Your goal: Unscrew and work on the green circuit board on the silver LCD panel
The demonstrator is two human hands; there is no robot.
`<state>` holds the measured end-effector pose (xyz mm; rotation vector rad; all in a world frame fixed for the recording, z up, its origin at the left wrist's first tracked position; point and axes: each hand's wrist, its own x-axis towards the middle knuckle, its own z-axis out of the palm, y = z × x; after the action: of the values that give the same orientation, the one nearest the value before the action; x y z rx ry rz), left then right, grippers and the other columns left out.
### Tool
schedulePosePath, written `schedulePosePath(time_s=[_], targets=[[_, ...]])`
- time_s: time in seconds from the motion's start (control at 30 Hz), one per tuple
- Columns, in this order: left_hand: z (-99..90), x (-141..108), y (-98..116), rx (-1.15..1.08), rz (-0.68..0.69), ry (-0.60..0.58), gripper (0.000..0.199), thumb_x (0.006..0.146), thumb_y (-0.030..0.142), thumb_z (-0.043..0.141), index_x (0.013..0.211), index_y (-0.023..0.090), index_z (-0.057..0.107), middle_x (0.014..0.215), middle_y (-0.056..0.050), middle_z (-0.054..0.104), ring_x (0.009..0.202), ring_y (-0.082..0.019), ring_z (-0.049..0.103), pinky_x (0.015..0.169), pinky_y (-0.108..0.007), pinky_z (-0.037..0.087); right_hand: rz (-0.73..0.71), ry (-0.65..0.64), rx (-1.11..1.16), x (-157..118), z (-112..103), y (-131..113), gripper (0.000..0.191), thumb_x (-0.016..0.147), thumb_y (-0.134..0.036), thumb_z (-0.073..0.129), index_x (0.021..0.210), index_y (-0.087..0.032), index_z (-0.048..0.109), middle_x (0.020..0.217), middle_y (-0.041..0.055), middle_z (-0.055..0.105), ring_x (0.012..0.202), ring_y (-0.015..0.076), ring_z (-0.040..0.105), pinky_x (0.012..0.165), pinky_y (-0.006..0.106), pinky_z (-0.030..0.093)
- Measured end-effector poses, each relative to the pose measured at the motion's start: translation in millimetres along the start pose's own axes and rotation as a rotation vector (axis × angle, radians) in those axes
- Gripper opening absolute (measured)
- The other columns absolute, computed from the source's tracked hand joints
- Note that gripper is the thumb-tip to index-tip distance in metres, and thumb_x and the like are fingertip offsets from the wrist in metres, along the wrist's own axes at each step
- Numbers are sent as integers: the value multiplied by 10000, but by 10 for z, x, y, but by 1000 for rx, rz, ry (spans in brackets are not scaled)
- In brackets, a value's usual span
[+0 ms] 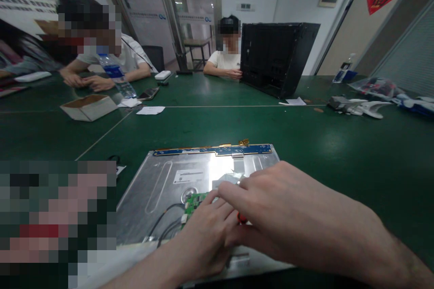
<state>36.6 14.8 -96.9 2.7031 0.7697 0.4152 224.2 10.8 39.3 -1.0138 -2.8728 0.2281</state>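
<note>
A display panel (162, 194) lies on the table before me, its silver metal back up. A blue circuit strip (203, 150) runs along its far edge. On the panel sits a green circuit board (194, 201), partly covered by my hands, with dark cables (166, 216) at its left. My left hand (206, 239) is over the board, fingers closed together; what they hold is hidden. My right hand (271, 203) presses against it from the right, closed around a red-and-black handle (242, 218), mostly hidden between thumb and fingers.
Across the green table (190, 124) stand a black open casing (274, 58), an open cardboard box (88, 107) and a water bottle (117, 74). Grey and white parts (356, 106) lie at right. Two people (130, 52) sit opposite; one person's hand touches the casing.
</note>
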Motion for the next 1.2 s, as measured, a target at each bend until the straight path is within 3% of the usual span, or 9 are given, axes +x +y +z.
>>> schedulePosePath(time_s=[0.13, 0.3, 0.43, 0.67, 0.9, 1.2], targets=[[-39, 16, 27, 19, 15, 13, 216, 687, 141, 545, 880, 224, 593, 960, -64, 679, 1001, -289, 606, 1002, -472, 411, -11, 7, -25, -7, 4, 14, 109, 925, -224, 541, 1032, -202, 535, 757, -19, 660, 607, 152, 587, 516, 299, 306], [-31, 7, 26, 27, 18, 5, 318, 710, 139, 529, 1014, 192, 607, 1086, -93, 676, 1028, -290, 603, 991, -457, 431, -34, -11, 47, -40, -49, 2, 172, 875, -176, 553, 1027, -211, 483, 821, -17, 674, 643, 157, 599, 520, 288, 354], [-9, 6, 18, 14, 34, 20, 339, 717, 145, 532, 1041, 217, 600, 1105, -81, 669, 1057, -293, 591, 976, -450, 440, -18, -19, 55, -28, -33, -6, 240, 861, -257, 634, 1048, -216, 490, 853, -11, 690, 715, 178, 638, 545, 291, 373], [18, -7, -10, 73, 12, 18, 156, 731, 152, 528, 857, 206, 603, 1010, -89, 674, 946, -287, 599, 942, -485, 440, 26, 22, -64, 37, 8, 30, 110, 954, -277, 494, 1030, -208, 533, 743, -8, 677, 600, 192, 614, 483, 316, 300], [52, 0, -22, 37, 11, 21, 293, 722, 177, 549, 1008, 191, 609, 1074, -101, 674, 1015, -298, 599, 966, -460, 432, -31, 5, 24, 19, -36, 38, 131, 905, -234, 553, 1023, -193, 514, 836, 10, 683, 650, 162, 608, 529, 290, 368], [19, -17, 9, 90, 18, 83, 217, 719, 108, 546, 904, 210, 595, 980, -74, 676, 926, -278, 606, 901, -448, 448, 42, 47, -78, 41, 34, 46, 88, 947, -298, 509, 945, -217, 543, 690, -12, 662, 544, 188, 578, 467, 313, 241]])
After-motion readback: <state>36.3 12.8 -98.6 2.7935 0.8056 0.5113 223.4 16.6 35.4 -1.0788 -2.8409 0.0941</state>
